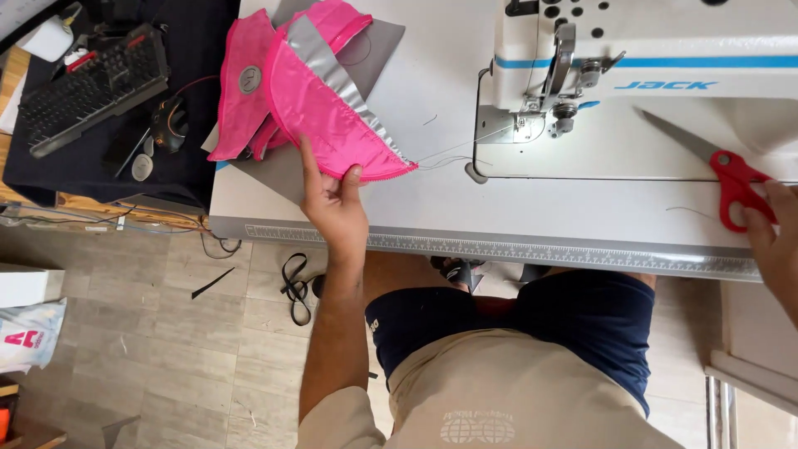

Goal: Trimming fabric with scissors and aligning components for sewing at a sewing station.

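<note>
Far left: a black keyboard (pixel 91 83) and a mouse (pixel 170 123) are lying on a dark cloth, beside the white desk (pixel 432 208). On the desk's left part, a pink fabric piece (pixel 328 108) with a grey reflective strip is lying over a grey sheet (pixel 366 58). The left hand (pixel 334 204) is pinching the fabric's near edge, fingers closed on the hem. Centre-right: a white sewing machine (pixel 648 58) is standing on the desk, needle area lit. Far right: the right hand (pixel 777 241) is gripping the red handles of the scissors (pixel 723 170), whose blades are pointing toward the machine, resting on the desk.
</note>
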